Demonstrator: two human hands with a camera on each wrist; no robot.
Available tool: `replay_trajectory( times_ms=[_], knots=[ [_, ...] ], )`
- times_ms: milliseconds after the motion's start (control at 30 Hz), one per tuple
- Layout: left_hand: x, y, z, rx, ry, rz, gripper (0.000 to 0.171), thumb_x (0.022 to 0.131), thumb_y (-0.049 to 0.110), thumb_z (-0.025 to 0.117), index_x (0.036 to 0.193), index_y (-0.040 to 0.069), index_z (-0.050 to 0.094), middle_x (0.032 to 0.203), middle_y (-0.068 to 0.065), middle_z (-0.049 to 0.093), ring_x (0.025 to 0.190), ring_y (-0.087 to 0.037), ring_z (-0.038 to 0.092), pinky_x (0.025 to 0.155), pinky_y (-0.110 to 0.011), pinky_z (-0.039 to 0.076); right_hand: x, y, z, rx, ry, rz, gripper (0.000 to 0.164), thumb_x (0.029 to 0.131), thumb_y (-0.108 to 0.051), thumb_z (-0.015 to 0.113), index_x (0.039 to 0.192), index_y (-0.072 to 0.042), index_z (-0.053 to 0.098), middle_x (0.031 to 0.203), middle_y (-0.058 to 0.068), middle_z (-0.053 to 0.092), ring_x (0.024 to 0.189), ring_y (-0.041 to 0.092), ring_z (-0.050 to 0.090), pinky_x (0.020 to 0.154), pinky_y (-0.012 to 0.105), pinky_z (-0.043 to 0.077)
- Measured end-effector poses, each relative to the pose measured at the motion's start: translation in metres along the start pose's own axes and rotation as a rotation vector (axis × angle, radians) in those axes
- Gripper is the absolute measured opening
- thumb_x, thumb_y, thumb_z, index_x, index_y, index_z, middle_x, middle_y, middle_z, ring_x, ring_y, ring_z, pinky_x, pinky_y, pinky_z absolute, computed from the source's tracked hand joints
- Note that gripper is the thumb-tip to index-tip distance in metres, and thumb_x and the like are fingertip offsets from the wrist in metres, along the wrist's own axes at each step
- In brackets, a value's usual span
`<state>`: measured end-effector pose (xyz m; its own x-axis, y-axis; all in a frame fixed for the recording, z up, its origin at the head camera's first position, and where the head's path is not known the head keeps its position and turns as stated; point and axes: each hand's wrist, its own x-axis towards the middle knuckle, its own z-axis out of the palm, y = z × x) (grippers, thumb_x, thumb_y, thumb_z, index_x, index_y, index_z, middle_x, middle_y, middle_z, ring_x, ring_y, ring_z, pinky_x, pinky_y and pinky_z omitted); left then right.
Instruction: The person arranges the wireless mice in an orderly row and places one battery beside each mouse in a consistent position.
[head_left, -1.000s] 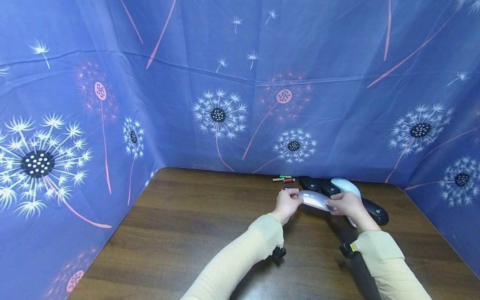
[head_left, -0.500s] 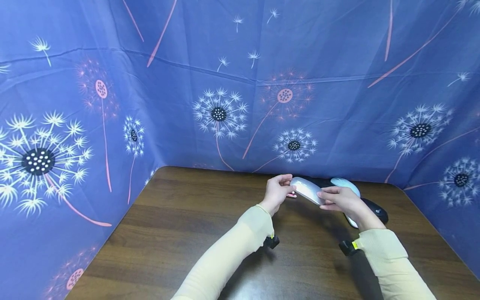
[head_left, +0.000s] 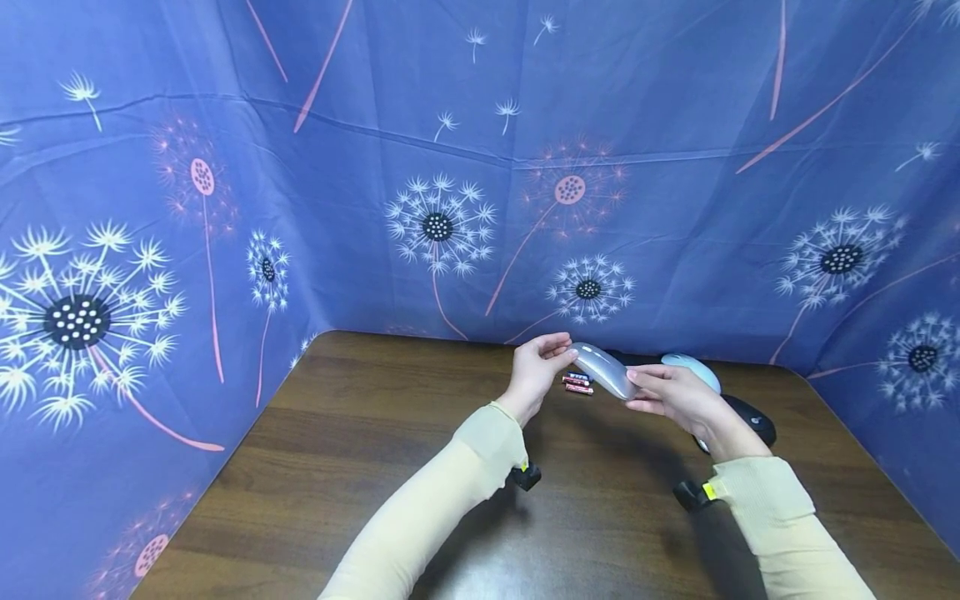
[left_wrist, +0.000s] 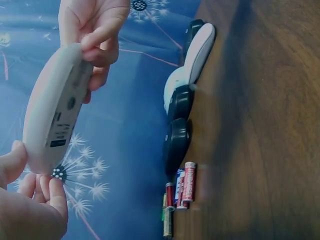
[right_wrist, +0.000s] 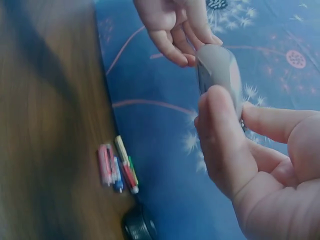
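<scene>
A silver-grey computer mouse [head_left: 604, 372] is held up off the table between both hands, tilted down towards its right end. My left hand [head_left: 531, 372] pinches the left end with thumb and fingers. Thumb and fingers of my right hand [head_left: 681, 402] grip the opposite end. The left wrist view shows the underside of the mouse [left_wrist: 62, 107], with a dark label and a round spot, too blurred to read. Several batteries [head_left: 577, 383] lie on the table just below and behind the mouse, red and blue ones among them.
Several other mice lie along the table's back right: a pale blue one [head_left: 692, 372], a black one [head_left: 752, 421] beside my right wrist, a white one [left_wrist: 199, 54] and more black ones [left_wrist: 177, 145]. A patterned blue cloth [head_left: 450, 167] hangs behind the brown wooden table [head_left: 360, 433].
Both hands have lifted the mouse higher and shifted it left, and its right end has tipped down. Red and blue batteries, mostly hidden before by the left hand, now show.
</scene>
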<state>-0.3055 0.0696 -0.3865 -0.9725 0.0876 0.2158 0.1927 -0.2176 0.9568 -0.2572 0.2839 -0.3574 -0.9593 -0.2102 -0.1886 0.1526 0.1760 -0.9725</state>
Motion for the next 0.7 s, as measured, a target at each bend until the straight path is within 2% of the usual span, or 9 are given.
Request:
replay_trajectory(
  times_ms=[67, 133, 200, 267, 367, 500, 700],
  knots=[
    [0.000, 0.004, -0.003, -0.013, 0.008, 0.019, 0.030, 0.081, 0.000, 0.070, 0.110, -0.005, 0.065, 0.109, -0.021, 0.067, 0.084, -0.006, 0.062, 0.080, -0.020, 0.052, -0.001, -0.002, 0.003, 0.079, -0.029, -0.028, 0.045, 0.097, -0.018, 0.053, 0.131, 0.009, 0.042, 0.114, 0.017, 0.051, 0.090, 0.010, 0.062, 0.083, 0.027, 0.054],
    [0.000, 0.007, -0.005, -0.020, 0.018, 0.042, 0.029, 0.082, 0.001, 0.070, 0.109, -0.005, 0.066, 0.107, -0.021, 0.067, 0.082, -0.004, 0.062, 0.079, -0.020, 0.052, -0.001, -0.004, 0.006, 0.164, -0.047, -0.043, 0.025, 0.096, -0.015, 0.054, 0.117, 0.000, 0.056, 0.104, 0.008, 0.056, 0.088, 0.010, 0.063, 0.082, 0.026, 0.054],
    [0.000, 0.010, -0.008, -0.010, 0.031, 0.066, 0.028, 0.082, 0.003, 0.071, 0.108, -0.005, 0.067, 0.105, -0.018, 0.068, 0.081, -0.003, 0.061, 0.078, -0.019, 0.052, -0.002, -0.007, 0.010, 0.239, -0.072, -0.055, 0.012, 0.096, -0.011, 0.053, 0.101, -0.010, 0.063, 0.097, 0.004, 0.060, 0.087, 0.010, 0.064, 0.081, 0.024, 0.054],
    [0.000, 0.011, -0.011, 0.007, 0.047, 0.085, 0.026, 0.082, 0.006, 0.072, 0.106, -0.003, 0.068, 0.102, -0.015, 0.070, 0.080, -0.003, 0.060, 0.076, -0.018, 0.051, -0.002, -0.009, 0.014, 0.295, -0.080, -0.064, 0.015, 0.096, -0.010, 0.052, 0.094, -0.014, 0.066, 0.094, 0.002, 0.062, 0.086, 0.010, 0.064, 0.080, 0.023, 0.054],
    [-0.001, 0.013, -0.017, 0.030, 0.073, 0.088, 0.024, 0.082, 0.009, 0.073, 0.104, 0.000, 0.069, 0.099, -0.011, 0.071, 0.079, -0.003, 0.060, 0.074, -0.018, 0.051, -0.002, -0.012, 0.022, 0.353, -0.086, -0.075, 0.015, 0.096, -0.009, 0.053, 0.093, -0.015, 0.066, 0.093, 0.002, 0.063, 0.085, 0.010, 0.064, 0.080, 0.022, 0.054],
    [-0.003, 0.017, -0.025, 0.013, 0.103, 0.053, 0.024, 0.082, 0.008, 0.073, 0.103, -0.002, 0.069, 0.097, -0.010, 0.070, 0.078, -0.005, 0.060, 0.075, -0.022, 0.052, -0.002, -0.016, 0.033, 0.374, -0.074, -0.091, 0.012, 0.095, -0.009, 0.054, 0.095, -0.015, 0.065, 0.094, 0.002, 0.064, 0.084, 0.010, 0.064, 0.080, 0.022, 0.054],
    [-0.009, 0.022, -0.031, -0.176, 0.131, -0.102, 0.018, 0.083, 0.004, 0.070, 0.098, -0.007, 0.065, 0.079, -0.006, 0.067, 0.068, -0.010, 0.064, 0.078, -0.035, 0.056, 0.001, -0.017, 0.046, 0.369, -0.071, -0.118, 0.012, 0.096, -0.008, 0.054, 0.097, -0.013, 0.064, 0.094, 0.003, 0.064, 0.084, 0.010, 0.065, 0.080, 0.022, 0.054]
  ],
)
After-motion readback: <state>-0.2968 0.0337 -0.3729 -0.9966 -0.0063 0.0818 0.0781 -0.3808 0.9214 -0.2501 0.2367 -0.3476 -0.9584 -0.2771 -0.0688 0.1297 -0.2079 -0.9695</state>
